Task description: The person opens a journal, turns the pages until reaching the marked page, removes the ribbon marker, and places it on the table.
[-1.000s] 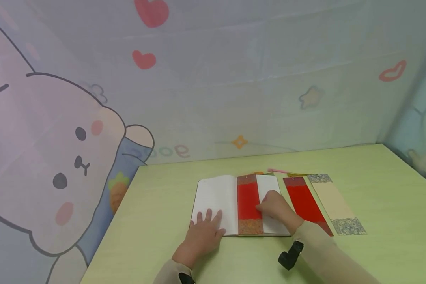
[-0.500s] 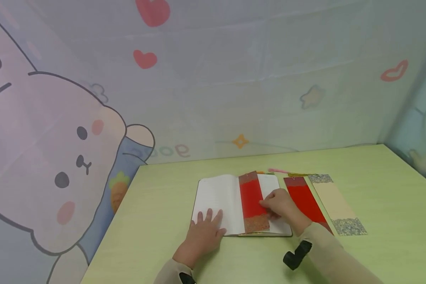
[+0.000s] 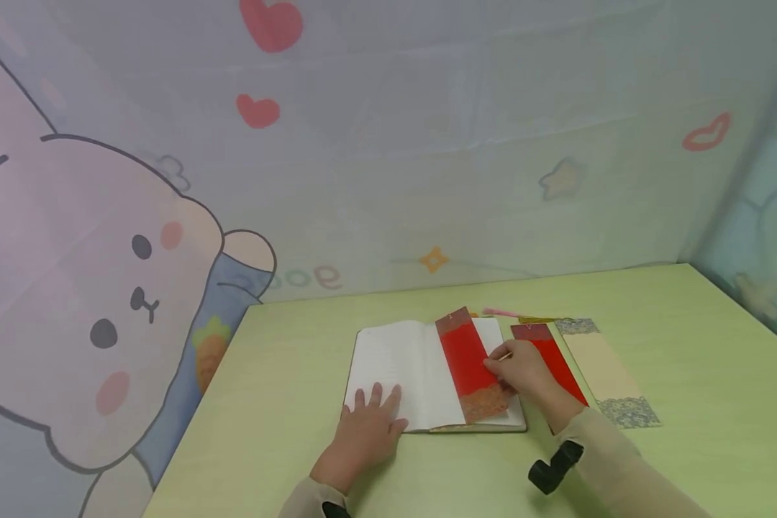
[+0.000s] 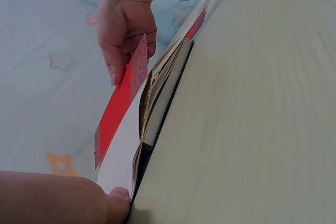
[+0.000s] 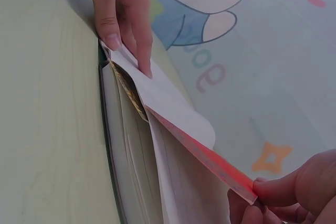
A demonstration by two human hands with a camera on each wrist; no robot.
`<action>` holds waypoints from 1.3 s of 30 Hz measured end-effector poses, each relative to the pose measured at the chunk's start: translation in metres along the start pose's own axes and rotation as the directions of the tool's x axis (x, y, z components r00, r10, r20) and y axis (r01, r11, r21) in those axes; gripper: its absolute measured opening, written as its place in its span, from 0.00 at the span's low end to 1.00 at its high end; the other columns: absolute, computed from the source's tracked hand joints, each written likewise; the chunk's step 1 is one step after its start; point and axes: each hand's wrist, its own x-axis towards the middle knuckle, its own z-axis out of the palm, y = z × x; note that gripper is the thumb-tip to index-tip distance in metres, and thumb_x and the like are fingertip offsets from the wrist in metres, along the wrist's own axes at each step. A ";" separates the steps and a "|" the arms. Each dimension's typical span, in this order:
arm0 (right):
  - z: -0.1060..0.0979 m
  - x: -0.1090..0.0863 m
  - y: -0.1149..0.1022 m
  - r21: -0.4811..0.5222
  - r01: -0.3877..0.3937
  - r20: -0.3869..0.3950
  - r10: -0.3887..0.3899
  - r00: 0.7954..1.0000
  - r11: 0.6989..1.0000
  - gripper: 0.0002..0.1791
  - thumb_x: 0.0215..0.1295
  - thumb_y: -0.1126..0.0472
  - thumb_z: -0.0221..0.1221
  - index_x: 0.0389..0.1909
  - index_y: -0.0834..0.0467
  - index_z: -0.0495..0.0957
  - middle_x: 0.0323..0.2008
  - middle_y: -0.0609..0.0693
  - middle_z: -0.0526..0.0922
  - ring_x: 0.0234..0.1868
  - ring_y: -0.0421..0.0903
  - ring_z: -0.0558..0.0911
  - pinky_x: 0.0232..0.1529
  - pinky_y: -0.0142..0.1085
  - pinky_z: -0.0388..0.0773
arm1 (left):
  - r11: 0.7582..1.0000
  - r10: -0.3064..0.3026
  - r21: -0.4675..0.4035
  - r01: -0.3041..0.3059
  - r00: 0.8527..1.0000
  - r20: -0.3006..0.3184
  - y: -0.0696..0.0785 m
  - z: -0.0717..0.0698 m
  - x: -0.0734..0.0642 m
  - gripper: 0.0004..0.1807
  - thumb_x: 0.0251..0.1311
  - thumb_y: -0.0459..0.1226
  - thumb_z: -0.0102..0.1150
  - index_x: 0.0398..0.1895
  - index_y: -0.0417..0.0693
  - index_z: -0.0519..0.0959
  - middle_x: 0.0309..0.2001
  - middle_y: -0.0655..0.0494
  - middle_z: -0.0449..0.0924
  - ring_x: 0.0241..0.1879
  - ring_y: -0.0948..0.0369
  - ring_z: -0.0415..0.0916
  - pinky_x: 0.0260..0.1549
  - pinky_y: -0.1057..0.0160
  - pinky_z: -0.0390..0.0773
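Observation:
An open notebook with white pages lies on the table. My left hand rests on its left page, fingers straight and spread; the left wrist view shows its thumb at the page's near edge. My right hand pinches the right edge of a red bookmark with patterned ends. That bookmark slants across the right page, its pinched side lifted in the right wrist view. Between the leaves beneath shows something gold-patterned, mostly hidden.
Right of the notebook lie a second red bookmark, partly behind my right forearm, and a cream bookmark with blue-grey lace-like ends. Behind them are a pink tassel and an olive tassel. A printed cloth hangs at the back.
My right hand has taken the red bookmark by its edge and shifted it right, turning it from upright along the page fold to slanted. The left hand has stayed on the page.

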 end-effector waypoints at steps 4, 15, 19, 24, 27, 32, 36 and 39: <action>-0.005 -0.001 0.005 0.003 0.028 -0.026 -0.027 0.999 1.000 0.13 0.61 0.63 0.59 0.41 0.68 0.73 0.31 0.57 0.77 0.23 0.47 0.76 0.23 0.36 0.78 | 1.000 0.008 -0.004 -0.009 1.000 -0.023 -0.002 0.000 -0.003 0.29 0.67 0.49 0.44 0.69 0.50 0.60 0.67 0.38 0.56 0.64 0.34 0.50 0.55 0.33 0.55; -0.029 0.008 0.033 0.057 0.048 -0.074 -0.044 0.996 0.997 0.15 0.64 0.60 0.58 0.46 0.67 0.72 0.38 0.61 0.76 0.26 0.49 0.76 0.23 0.35 0.77 | 1.000 0.021 -0.004 -0.021 0.999 -0.046 -0.003 0.002 -0.001 0.29 0.67 0.49 0.43 0.69 0.49 0.60 0.67 0.37 0.57 0.64 0.34 0.51 0.55 0.33 0.55; -0.038 0.026 0.056 0.043 0.061 -0.105 -0.056 0.993 0.997 0.16 0.64 0.54 0.58 0.46 0.62 0.73 0.39 0.59 0.77 0.28 0.50 0.78 0.19 0.32 0.76 | 1.000 0.017 -0.012 -0.018 0.999 -0.040 -0.003 0.001 -0.001 0.29 0.67 0.49 0.44 0.69 0.49 0.60 0.67 0.37 0.57 0.64 0.34 0.50 0.55 0.33 0.54; -0.051 0.025 0.056 -0.007 0.071 -0.117 -0.071 0.991 0.997 0.18 0.65 0.54 0.57 0.47 0.64 0.72 0.40 0.62 0.76 0.29 0.51 0.79 0.19 0.32 0.76 | 1.000 0.012 -0.002 -0.012 0.999 -0.045 -0.004 0.001 0.000 0.29 0.67 0.49 0.43 0.69 0.49 0.60 0.67 0.38 0.57 0.64 0.34 0.50 0.55 0.33 0.54; -0.061 0.013 0.043 -0.034 0.069 -0.111 -0.072 0.991 0.997 0.17 0.66 0.58 0.56 0.48 0.67 0.72 0.38 0.63 0.76 0.28 0.50 0.77 0.22 0.33 0.77 | 1.000 0.011 -0.001 -0.011 0.999 -0.045 -0.005 0.002 0.001 0.29 0.68 0.50 0.43 0.69 0.49 0.59 0.67 0.38 0.56 0.65 0.35 0.50 0.56 0.33 0.54; -0.078 -0.001 0.033 -0.037 0.099 -0.088 -0.102 0.991 0.994 0.16 0.67 0.62 0.53 0.49 0.70 0.69 0.35 0.60 0.77 0.24 0.47 0.74 0.24 0.35 0.77 | 1.000 0.011 0.000 -0.011 0.999 -0.047 -0.006 0.002 0.001 0.29 0.68 0.50 0.43 0.69 0.49 0.59 0.67 0.37 0.56 0.65 0.34 0.50 0.56 0.34 0.54; -0.089 -0.001 0.038 -0.020 0.103 -0.081 -0.104 0.991 0.994 0.16 0.68 0.62 0.52 0.49 0.71 0.68 0.34 0.59 0.77 0.24 0.46 0.74 0.24 0.36 0.77 | 1.000 0.014 0.004 -0.014 0.999 -0.052 -0.006 0.002 0.000 0.29 0.68 0.49 0.42 0.69 0.49 0.59 0.67 0.37 0.57 0.64 0.34 0.50 0.56 0.34 0.54; -0.096 0.003 0.046 -0.004 0.087 -0.083 -0.087 0.993 0.996 0.19 0.68 0.59 0.53 0.51 0.71 0.67 0.37 0.61 0.76 0.26 0.48 0.74 0.25 0.37 0.77 | 1.000 0.015 0.004 -0.015 0.998 -0.054 -0.006 0.002 -0.001 0.29 0.68 0.49 0.42 0.69 0.48 0.59 0.67 0.37 0.57 0.64 0.34 0.50 0.56 0.34 0.54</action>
